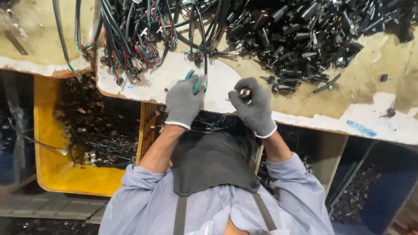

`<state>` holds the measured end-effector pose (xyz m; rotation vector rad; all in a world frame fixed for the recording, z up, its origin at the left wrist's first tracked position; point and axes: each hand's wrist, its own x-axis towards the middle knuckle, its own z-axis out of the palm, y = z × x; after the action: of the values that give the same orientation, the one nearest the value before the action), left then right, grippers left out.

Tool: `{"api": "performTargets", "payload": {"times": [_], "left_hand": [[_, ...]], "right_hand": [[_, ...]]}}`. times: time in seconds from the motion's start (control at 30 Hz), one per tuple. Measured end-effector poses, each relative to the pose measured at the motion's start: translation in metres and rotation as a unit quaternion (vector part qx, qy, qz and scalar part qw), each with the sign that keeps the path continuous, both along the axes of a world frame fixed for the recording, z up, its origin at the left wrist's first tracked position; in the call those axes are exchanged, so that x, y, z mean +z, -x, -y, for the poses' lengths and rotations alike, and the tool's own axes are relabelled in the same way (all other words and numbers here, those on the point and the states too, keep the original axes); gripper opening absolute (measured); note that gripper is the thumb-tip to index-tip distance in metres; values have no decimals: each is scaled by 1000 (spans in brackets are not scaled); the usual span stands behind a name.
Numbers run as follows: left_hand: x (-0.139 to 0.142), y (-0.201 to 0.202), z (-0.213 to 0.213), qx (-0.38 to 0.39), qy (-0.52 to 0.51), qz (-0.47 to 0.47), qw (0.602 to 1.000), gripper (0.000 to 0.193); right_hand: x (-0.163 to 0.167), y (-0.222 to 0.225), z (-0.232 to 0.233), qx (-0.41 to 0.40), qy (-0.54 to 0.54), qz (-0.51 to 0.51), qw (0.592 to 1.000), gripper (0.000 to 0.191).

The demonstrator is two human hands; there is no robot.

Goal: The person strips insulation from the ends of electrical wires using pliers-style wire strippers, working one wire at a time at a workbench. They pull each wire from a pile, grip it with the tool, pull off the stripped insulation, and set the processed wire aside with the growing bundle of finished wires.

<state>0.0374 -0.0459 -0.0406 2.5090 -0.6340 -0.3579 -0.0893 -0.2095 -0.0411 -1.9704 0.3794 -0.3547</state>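
The person's left hand, in a grey knit glove, was closed around a teal-handled hand tool at the edge of the worn, tan worktable. A thin black cable with coloured wires ran down to that tool. The right hand, gloved alike, pinched a small black cylindrical connector between thumb and fingers. A heap of black connectors lay beyond, and a yellow plastic bin of dark wire pieces stood below the table, left.
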Motion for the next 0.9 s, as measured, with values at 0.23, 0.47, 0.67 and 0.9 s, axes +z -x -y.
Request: {"api": "performTargets", "payload": {"times": [0.23,0.47,0.67,0.9], "left_hand": [[-6,9,3,-35,2,27,999,35],[-5,6,-4,-47,-19,63,997,48],[-3,4,-5,-74,-47,107,990,41],[-7,-17,-13,-56,28,-30,998,35]], "right_hand": [[-3,13,-14,3,57,-35,998,20],[-6,33,-24,3,52,-36,998,22],[-7,31,-29,38,73,-32,996,22],[-1,22,-36,39,55,-56,996,21]]}}
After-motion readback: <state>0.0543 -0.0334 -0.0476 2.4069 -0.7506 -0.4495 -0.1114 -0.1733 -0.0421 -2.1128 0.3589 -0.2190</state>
